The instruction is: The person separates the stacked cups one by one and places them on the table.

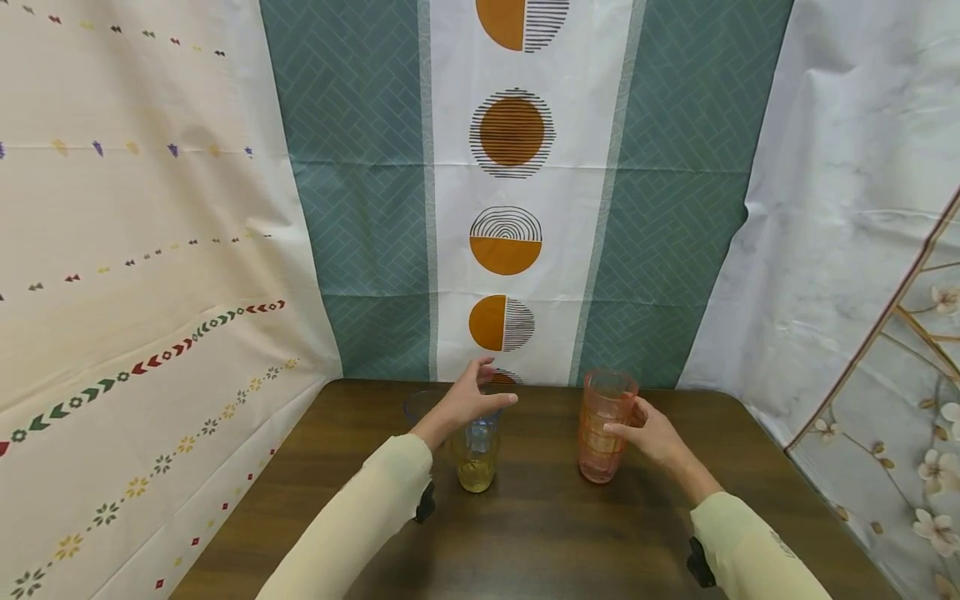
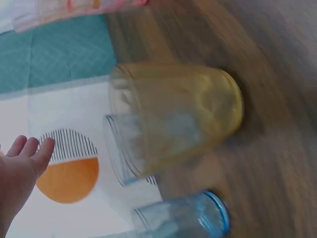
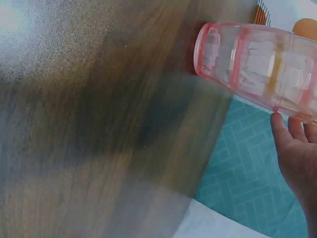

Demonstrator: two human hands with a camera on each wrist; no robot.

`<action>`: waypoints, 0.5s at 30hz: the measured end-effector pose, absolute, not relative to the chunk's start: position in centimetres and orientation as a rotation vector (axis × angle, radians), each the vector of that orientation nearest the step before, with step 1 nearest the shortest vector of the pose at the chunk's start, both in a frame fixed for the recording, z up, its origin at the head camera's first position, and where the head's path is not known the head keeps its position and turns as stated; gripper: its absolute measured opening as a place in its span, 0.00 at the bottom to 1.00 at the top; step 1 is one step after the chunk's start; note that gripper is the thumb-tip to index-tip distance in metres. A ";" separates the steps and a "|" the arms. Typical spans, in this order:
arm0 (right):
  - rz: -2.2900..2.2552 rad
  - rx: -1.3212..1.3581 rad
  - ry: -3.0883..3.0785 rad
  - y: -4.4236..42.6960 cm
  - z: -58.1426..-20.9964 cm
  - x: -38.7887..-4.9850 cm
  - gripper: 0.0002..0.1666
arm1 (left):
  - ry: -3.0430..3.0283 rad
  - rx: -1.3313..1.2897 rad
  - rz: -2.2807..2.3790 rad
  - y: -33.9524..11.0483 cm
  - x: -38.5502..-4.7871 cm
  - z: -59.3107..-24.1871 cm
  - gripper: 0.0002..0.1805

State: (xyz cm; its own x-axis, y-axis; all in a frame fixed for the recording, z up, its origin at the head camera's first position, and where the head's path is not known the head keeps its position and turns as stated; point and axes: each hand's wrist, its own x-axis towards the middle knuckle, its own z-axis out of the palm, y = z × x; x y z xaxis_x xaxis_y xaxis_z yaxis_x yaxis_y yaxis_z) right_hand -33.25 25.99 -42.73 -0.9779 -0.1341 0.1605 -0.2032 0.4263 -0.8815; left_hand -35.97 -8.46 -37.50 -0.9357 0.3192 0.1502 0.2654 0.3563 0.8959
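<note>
My left hand (image 1: 471, 398) is held over a yellow-tinted glass (image 1: 475, 475), fingers spread and gripping nothing. That glass stands upright; a clear bluish glass (image 1: 480, 432) sits inside it. In the left wrist view, the fingers (image 2: 43, 153) are apart from the yellow glass (image 2: 198, 109). At the right, my right hand (image 1: 654, 431) is beside an upright pink tumbler (image 1: 600, 462), thumb in front and fingers at its right side. In the right wrist view, the fingertips meet the edge of the pink tumbler (image 3: 252, 62). Orange bands show on the tumbler's wall.
Partly behind my left forearm stands another blue-tinted glass (image 1: 422, 405), also in the left wrist view. Everything stands on a dark wooden table (image 1: 540, 533). Patterned cloth (image 1: 367, 250) hangs behind the table, with more cloth along both sides.
</note>
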 end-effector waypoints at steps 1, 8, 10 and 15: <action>1.614 0.302 -2.593 26.0 -42.8 -33.3 0.47 | 2.548 0.557 1.657 -8.0 -36.0 -37.3 0.50; 1.585 0.274 -2.606 26.2 -43.4 -33.4 0.49 | 2.545 0.629 1.618 -4.6 -36.7 -36.7 0.50; 1.589 0.268 -2.604 26.2 -43.4 -33.5 0.49 | 2.541 0.641 1.612 -3.6 -36.7 -36.6 0.50; 1.586 0.287 -2.608 26.2 -43.5 -33.5 0.48 | 2.529 0.654 1.587 -1.4 -36.6 -36.5 0.51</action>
State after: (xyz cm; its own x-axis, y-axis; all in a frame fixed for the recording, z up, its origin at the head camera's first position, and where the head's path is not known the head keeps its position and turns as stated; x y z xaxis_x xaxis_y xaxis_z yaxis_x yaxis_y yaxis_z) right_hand -33.45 26.21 -43.50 -0.9796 -0.1197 0.1613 -0.1983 0.4480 -0.8718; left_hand -36.61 -1.43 -36.52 -0.9049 0.3977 0.1516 0.3094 0.3700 0.8760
